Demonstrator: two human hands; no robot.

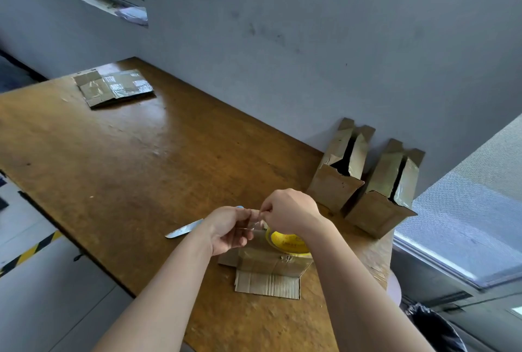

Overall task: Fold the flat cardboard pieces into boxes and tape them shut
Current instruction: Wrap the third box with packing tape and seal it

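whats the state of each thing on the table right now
left hand, pinching the tape strip
right hand, pinching tape strip too
tape roll, at near box, under right wrist
near box, folded, one flap out flat
two wall boxes, upright, tops open
flat cardboard, unfolded, far end
knife, blade bare, partly behind left hand

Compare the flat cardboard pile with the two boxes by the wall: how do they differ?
The flat cardboard pile lies collapsed on the table; the two boxes are folded into shape. The pile is at the far left; the boxes stand on the right. The boxes show a dark gap between flaps; the pile none. Both are brown cardboard with shiny tape.
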